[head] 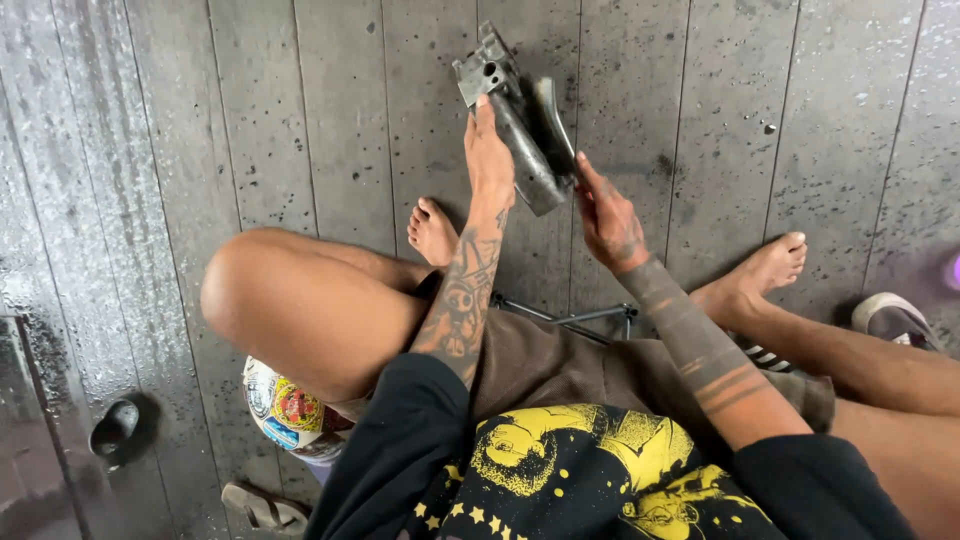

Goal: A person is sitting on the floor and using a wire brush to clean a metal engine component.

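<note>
So the person is sitting on the plank floor (300, 100) with knees apart, holding a grey metal part (520, 125) out in front at about 12 o'clock, up off the floor between the bare feet. The left hand (490, 160) is lying along the part's long side, fingers (484, 112) stretched toward the blocky end with the round hole, so it's bracing the piece more than squeezing it. The right hand (605, 215) is coming in from 4 o'clock, fingers closing around the lower end, probably to stop it from twisting. I can't really tell whether there's a small tool tucked in that hand, the view's too tight. A thin metal rod frame (565, 318) is lying under the legs, a dark cup (115, 428) is sitting at 8 o'clock, and a sandal (262, 505) is down at 7.
</note>
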